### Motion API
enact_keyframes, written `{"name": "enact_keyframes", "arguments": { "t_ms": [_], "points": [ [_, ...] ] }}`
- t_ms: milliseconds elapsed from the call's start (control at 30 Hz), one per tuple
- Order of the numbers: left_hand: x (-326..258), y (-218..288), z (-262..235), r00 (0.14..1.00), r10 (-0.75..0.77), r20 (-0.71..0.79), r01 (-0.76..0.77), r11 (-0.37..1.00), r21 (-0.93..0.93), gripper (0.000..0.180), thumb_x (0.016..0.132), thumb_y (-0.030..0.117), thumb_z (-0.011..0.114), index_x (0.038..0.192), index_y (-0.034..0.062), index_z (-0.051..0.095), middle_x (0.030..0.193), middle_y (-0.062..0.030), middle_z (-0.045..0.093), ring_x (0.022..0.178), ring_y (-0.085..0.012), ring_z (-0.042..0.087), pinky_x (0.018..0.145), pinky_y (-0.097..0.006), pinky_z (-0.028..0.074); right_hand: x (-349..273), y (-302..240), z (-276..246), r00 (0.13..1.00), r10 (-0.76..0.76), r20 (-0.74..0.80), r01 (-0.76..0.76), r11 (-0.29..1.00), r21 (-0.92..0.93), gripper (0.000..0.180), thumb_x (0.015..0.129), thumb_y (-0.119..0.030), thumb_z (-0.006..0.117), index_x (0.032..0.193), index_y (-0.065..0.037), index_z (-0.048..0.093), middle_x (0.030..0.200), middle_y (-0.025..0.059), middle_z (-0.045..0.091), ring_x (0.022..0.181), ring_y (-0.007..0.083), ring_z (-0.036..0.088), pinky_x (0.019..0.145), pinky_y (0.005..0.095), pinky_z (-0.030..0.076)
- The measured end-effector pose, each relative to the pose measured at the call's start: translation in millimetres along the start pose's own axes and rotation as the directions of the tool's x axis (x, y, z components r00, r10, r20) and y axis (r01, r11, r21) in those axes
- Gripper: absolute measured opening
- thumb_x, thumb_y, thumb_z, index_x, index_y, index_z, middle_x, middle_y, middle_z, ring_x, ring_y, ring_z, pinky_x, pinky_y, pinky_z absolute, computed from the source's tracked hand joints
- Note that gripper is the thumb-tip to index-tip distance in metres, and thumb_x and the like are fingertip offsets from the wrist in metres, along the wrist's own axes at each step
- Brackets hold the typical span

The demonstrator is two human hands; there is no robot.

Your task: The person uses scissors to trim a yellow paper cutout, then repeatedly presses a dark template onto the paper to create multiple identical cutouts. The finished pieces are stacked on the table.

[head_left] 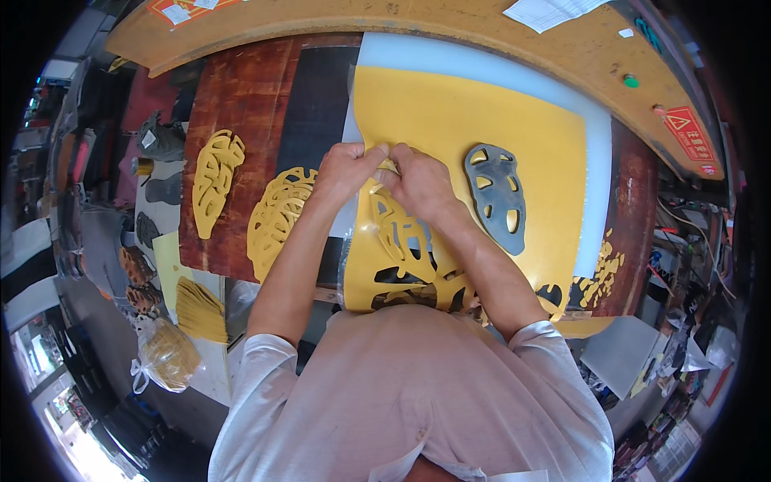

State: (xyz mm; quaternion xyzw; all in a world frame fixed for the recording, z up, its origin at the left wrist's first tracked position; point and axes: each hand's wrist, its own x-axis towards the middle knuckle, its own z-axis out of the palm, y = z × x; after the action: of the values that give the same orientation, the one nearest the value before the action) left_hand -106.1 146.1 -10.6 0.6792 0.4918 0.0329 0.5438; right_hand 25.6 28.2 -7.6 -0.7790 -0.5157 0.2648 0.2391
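Both hands, left hand (347, 167) and right hand (419, 181), pinching together on cut piece (389, 167) left of grey die (495, 197); peeling slowly off yellow sheet (434, 112) should avoid tearing.

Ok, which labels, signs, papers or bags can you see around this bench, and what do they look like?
Warning sign: far right on the machine edge, red rectangle bearing a triangle symbol.
Sticker: top left, orange-red with white patches.
Paper sheet: top edge, white, printed.
Plastic bag: lower left, clear, knotted, holding yellow pieces.
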Motion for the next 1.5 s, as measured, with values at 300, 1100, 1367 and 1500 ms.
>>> {"name": "enact_keyframes", "arguments": {
  "t_ms": [300,1100,1367,1500],
  "points": [
    [15.1,-20.3,3.7,0.998,-0.039,-0.056,0.045,0.993,0.111,0.046,0.094,0.042,0.067,0.085,-0.0011,0.077,0.075,-0.0141,0.074,0.074,-0.0200,0.072,0.073,-0.039,0.054,20.2,-6.1,-0.8,0.980,-0.183,0.074,0.194,0.965,-0.176,0.024,0.094,-0.028,0.073,0.098,-0.004,0.074,0.086,0.0225,0.074,0.085,0.0406,0.073,0.078,0.0509,0.057],
    [2.6,-59.5,2.0,0.985,-0.109,0.132,0.165,0.812,-0.560,0.044,0.109,0.037,0.064,0.113,-0.0053,0.074,0.105,-0.0099,0.077,0.094,-0.0140,0.072,0.080,-0.031,0.057,-21.0,14.0,-12.5,0.987,0.069,0.148,-0.120,0.923,0.366,0.044,0.101,-0.039,0.072,0.117,0.001,0.072,0.091,0.0153,0.072,0.083,0.0258,0.069,0.082,0.0373,0.055],
    [-38.7,-78.8,4.8,0.994,0.088,0.067,-0.044,0.866,-0.499,0.036,0.111,0.031,0.061,0.115,-0.0025,0.073,0.095,-0.0063,0.076,0.084,-0.0116,0.066,0.076,-0.032,0.054,-67.8,-5.8,46.6,0.986,-0.141,-0.091,0.139,0.990,-0.025,0.045,0.096,-0.037,0.074,0.122,0.000,0.071,0.114,0.0230,0.071,0.108,0.0431,0.069,0.097,0.0485,0.056],
    [-44.8,-74.7,31.6,0.946,0.181,-0.271,-0.241,0.948,-0.207,0.036,0.113,0.031,0.054,0.111,-0.0017,0.069,0.085,-0.0220,0.070,0.077,-0.0288,0.068,0.075,-0.040,0.054,-48.2,0.5,47.4,0.976,-0.204,-0.074,0.211,0.973,0.098,0.021,0.101,-0.020,0.066,0.106,-0.001,0.072,0.101,0.0207,0.069,0.095,0.0433,0.069,0.087,0.0487,0.056]
  ]
}}
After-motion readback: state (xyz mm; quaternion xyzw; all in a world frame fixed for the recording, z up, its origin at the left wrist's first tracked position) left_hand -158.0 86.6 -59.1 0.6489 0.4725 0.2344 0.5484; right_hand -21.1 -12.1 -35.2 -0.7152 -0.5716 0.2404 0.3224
